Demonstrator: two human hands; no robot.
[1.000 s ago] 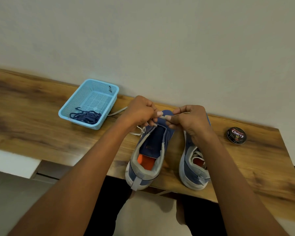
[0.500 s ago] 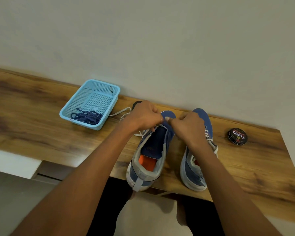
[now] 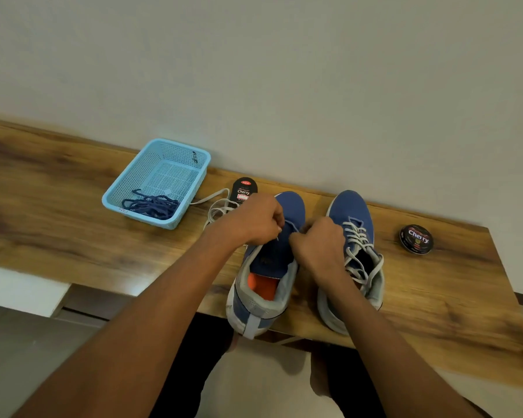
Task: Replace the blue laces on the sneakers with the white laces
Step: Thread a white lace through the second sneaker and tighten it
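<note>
Two blue sneakers are parked side by side near the front edge of the wooden desk [image 3: 58, 224], heels poking slightly over that edge. The left sneaker [image 3: 263, 285] is mostly unlaced, with its orange insole on show, and it's being worked on at the tongue by both hands. The left hand [image 3: 254, 220] is curled tight, fingers pinched on what looks like a thin bit of white lace [image 3: 218, 211]; the rest of that lace is trailed in loose loops across the desk toward the blue basket [image 3: 159, 182]. The right hand [image 3: 319, 244] is clenched too, pressed at the sneaker's eyelet side, though what's actually gripped there can't be made out. The right sneaker [image 3: 352, 245] is already threaded with white laces. The blue laces [image 3: 151, 206] are heaped in the near corner of the basket, well clear of the shoes. A polish tube [image 3: 244, 188] is tucked just behind the left hand, and a round polish tin [image 3: 416, 239] is sat right of the shoes, with plenty of bare wood left toward the desk's right end and far left.
</note>
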